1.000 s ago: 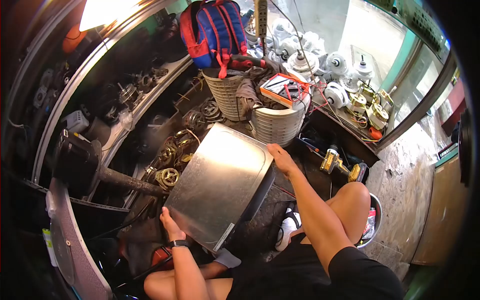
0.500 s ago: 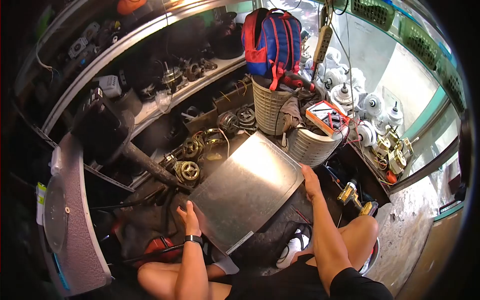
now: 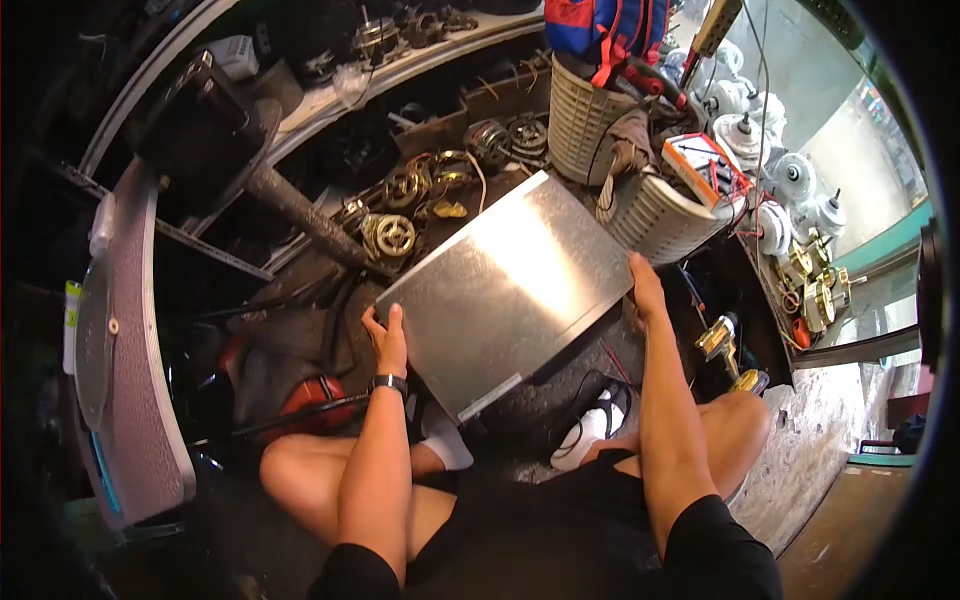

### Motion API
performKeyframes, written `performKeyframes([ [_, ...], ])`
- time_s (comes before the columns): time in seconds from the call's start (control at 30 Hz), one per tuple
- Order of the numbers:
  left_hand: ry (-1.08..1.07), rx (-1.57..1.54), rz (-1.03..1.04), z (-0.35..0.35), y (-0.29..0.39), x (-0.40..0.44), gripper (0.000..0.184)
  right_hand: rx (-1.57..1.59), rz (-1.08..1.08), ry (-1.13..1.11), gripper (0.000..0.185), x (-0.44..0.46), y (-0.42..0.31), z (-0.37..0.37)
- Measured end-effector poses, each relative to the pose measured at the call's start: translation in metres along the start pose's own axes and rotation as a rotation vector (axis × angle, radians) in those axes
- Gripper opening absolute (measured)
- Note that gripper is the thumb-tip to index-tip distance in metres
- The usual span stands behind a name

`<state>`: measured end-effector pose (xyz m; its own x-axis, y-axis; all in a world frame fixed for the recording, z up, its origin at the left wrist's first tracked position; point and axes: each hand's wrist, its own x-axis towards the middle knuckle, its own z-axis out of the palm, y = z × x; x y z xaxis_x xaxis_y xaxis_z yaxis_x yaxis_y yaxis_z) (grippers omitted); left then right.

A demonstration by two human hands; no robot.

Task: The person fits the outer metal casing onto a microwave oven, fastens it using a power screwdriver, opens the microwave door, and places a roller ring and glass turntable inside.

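Note:
A flat, shiny metal box (image 3: 500, 290) is tilted in front of me above the floor, with bright light reflected on its top face. My left hand (image 3: 388, 338) grips its left corner, thumb at the top edge and fingers at the side. At the right corner, my right hand (image 3: 646, 288) holds the other edge, its fingers partly hidden behind the box. A pale label strip runs along the near edge. Beyond the far left edge lie brass-coloured motor parts (image 3: 392, 236).
Two white ribbed baskets (image 3: 660, 215) stand behind the box, one bearing an orange-white meter box (image 3: 705, 170). A yellow drill (image 3: 718, 338) lies at right. A dark pedestal (image 3: 310, 215) and purple panel (image 3: 130, 340) are at left. White motors (image 3: 740, 140) sit back right.
The view has swung, so the surroundings sit farther right and the backpack higher. Both hands still hold the metal box, which has turned a little and moved farther from my feet.

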<state>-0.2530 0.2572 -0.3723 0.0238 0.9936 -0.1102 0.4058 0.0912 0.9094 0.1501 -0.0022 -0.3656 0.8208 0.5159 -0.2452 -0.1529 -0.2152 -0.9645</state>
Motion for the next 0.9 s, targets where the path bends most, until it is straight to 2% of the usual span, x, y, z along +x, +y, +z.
performKeyframes([
  [0.07, -0.118, -0.381, -0.022, -0.002, -0.016, 0.004, 0.072, 0.098, 0.049, -0.004, 0.05, 0.005, 0.004, -0.001],
  [0.1, -0.115, -0.372, -0.015, -0.003, -0.008, 0.002, 0.072, 0.109, 0.052, -0.007, 0.05, 0.001, -0.001, 0.002],
  [0.17, -0.087, -0.554, -0.171, 0.0, 0.02, -0.01, 0.07, 0.082, 0.075, 0.02, 0.052, -0.011, -0.017, 0.004],
  [0.23, -0.069, -0.555, -0.205, -0.003, 0.034, -0.014, 0.072, 0.062, 0.038, 0.044, 0.053, -0.012, -0.019, 0.004],
  [0.4, -0.003, -0.447, -0.11, -0.017, 0.078, -0.017, 0.062, 0.1, 0.047, 0.027, 0.05, -0.018, -0.049, 0.001],
  [0.53, -0.016, -0.402, -0.164, -0.035, 0.098, -0.031, 0.063, 0.108, 0.057, 0.008, 0.05, -0.016, -0.052, -0.004],
  [0.67, 0.101, -0.276, -0.061, -0.015, 0.041, -0.018, 0.061, 0.16, 0.069, 0.025, 0.053, -0.017, -0.056, -0.004],
  [0.83, 0.038, -0.26, -0.072, -0.004, 0.026, -0.007, 0.063, 0.084, 0.007, -0.005, 0.056, -0.009, -0.02, -0.006],
  [0.9, 0.083, -0.021, 0.039, 0.006, 0.011, -0.011, 0.064, 0.056, 0.029, -0.015, 0.058, -0.005, -0.007, -0.005],
])
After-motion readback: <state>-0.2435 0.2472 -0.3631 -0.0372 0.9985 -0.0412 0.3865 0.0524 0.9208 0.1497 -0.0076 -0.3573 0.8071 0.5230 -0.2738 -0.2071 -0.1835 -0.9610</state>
